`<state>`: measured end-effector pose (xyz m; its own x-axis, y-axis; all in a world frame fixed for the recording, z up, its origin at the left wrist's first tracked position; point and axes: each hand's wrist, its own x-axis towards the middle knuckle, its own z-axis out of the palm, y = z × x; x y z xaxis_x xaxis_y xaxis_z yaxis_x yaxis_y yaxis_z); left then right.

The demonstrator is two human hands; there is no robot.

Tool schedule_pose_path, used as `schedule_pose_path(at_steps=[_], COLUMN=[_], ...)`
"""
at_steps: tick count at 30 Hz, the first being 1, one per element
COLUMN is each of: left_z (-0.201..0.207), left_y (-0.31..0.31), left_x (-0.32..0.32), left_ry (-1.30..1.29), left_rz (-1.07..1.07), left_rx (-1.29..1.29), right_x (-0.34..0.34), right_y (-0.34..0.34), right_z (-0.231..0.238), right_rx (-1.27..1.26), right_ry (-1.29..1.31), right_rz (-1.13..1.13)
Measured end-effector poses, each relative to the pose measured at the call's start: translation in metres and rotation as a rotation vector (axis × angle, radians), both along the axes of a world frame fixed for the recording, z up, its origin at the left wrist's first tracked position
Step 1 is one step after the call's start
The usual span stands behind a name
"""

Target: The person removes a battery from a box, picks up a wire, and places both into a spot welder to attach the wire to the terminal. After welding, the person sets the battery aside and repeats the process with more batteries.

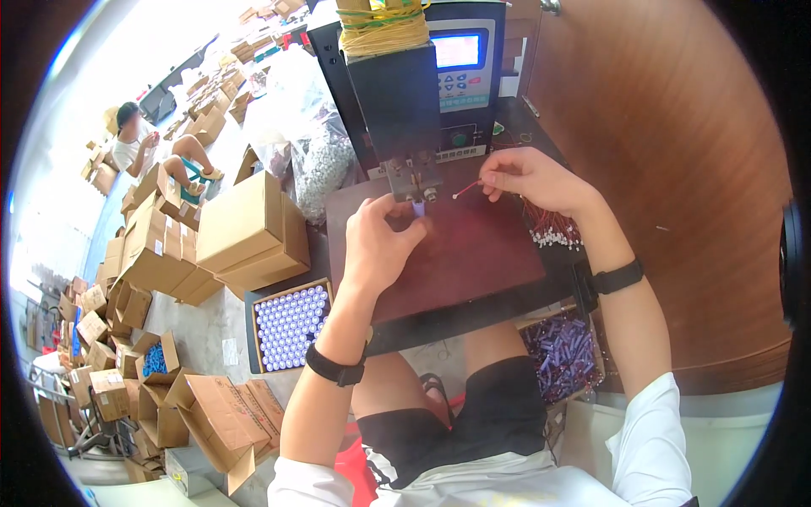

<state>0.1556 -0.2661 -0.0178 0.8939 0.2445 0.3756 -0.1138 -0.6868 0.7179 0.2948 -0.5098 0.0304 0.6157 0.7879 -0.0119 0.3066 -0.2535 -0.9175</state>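
Note:
My left hand (378,241) pinches a small purple cylindrical battery cell (419,208) between thumb and fingers, right beneath the electrodes (416,182) of a black spot welding machine (393,97). To the right of the welding head, my right hand (534,179) is closed on a thin red wire lead (467,189). The lead's pale tip points left toward the cell, apart from it. Both hands are over a reddish-brown work board (481,266). Just behind my right wrist lies a bundle of red wire leads with white ends (556,230).
A tray of upright purple cells (291,328) stands left of the board. Below its right side sits a box of loose purple cells with wires (564,355). Cardboard boxes (249,224) crowd the left, where another person (135,144) sits. A control unit (460,80) stands behind; a brown door (676,169) rises right.

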Motion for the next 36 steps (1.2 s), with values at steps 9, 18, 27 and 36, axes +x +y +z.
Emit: schedule_pose_path(at_steps=[9, 18, 27, 36], left_z=[-0.001, 0.001, 0.006, 0.002], left_y=[0.002, -0.001, -0.007, -0.006], left_x=[0.000, 0.000, -0.009, -0.003], left_ry=[-0.005, -0.028, 0.014, -0.067], left_rz=[-0.003, -0.008, 0.021, 0.004], left_rx=[-0.003, -0.003, -0.315, 0.031], right_x=[-0.001, -0.007, -0.070, -0.087], right_y=[0.002, 0.000, 0.007, 0.030], right_z=[0.002, 0.002, -0.020, -0.036], right_rx=[-0.004, 0.019, 0.195, 0.227], right_ry=[0.001, 0.006, 0.075, -0.098], right_rz=[-0.003, -0.059, -0.267, -0.367])
